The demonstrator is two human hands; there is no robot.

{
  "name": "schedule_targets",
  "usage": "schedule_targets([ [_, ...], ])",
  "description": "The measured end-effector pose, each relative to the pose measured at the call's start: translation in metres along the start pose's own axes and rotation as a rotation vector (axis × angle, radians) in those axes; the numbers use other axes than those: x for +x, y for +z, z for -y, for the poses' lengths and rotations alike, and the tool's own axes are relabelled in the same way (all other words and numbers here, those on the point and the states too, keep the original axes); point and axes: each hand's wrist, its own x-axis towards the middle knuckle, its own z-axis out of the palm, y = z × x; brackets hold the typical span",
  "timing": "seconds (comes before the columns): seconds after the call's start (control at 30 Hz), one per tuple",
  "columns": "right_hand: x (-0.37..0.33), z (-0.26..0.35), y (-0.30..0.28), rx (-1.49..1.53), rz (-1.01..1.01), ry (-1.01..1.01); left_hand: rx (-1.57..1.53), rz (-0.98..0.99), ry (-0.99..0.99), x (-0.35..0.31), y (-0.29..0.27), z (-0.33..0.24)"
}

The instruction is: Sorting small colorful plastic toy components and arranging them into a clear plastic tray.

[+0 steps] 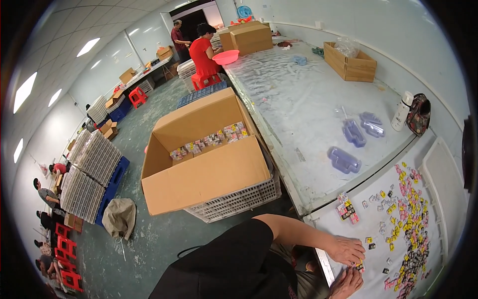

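At the table's near edge my left hand (345,249) and my right hand (347,283) come together, fingertips almost meeting. Between them is a small cluster of yellow, pink and black square pieces (360,267), partly covered by the fingers. Both hands are closed on it, though the exact grip is hard to see. Beside my left hand lie a few loose dark squares (371,243). A larger assembled block of pink, black and yellow pieces (347,209) sits farther off on the white work surface. To the right spreads a wide scatter of small coloured squares (411,231).
A cardboard box (214,174) with rows of packed blocks stands on a white crate (239,199) at left. Clear plastic trays (344,160), a white bottle (402,111) and an open carton (351,66) are on the table. A person in red (203,55) sits by its far end.
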Motion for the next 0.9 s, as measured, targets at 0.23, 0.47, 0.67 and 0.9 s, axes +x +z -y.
schedule_targets([
  [0.23, 0.001, -0.001, -0.004, 0.05, 0.017, 0.019, 0.062, -0.015, -0.006, -0.001, -0.001, -0.001],
  [0.47, -0.003, -0.01, -0.009, 0.198, -0.02, 0.062, 0.11, 0.035, -0.014, 0.0, 0.004, -0.002],
  [0.67, 0.001, -0.017, -0.019, 0.204, -0.173, 0.225, 0.057, 0.077, 0.068, 0.001, 0.017, -0.013],
  [0.9, -0.004, -0.023, -0.013, 0.175, -0.15, 0.28, 0.119, 0.138, 0.109, -0.003, 0.02, -0.011],
])
